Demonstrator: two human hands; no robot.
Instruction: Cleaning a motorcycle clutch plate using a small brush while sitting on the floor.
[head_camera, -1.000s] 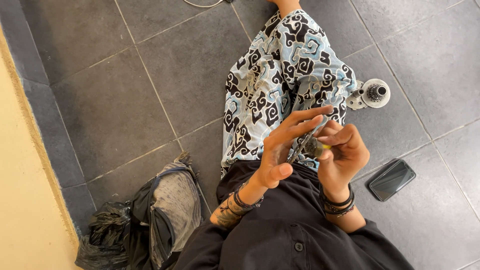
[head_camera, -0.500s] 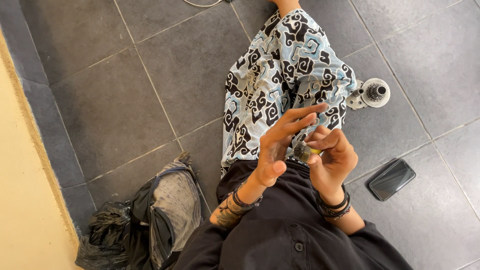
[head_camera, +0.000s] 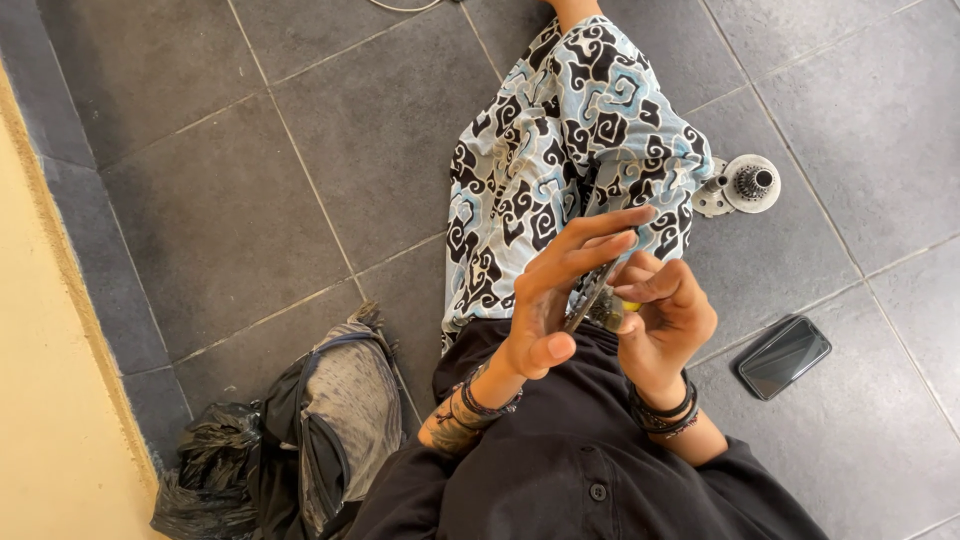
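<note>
One camera on my head faces steeply down, close over my lap, hands at frame centre.

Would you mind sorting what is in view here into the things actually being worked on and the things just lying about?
In hand:
- left hand, open, fingers against a thin metal piece
- right hand, gripping a small yellowish part

Lying about:
- metal hub with gear
- phone
- black bags
</note>
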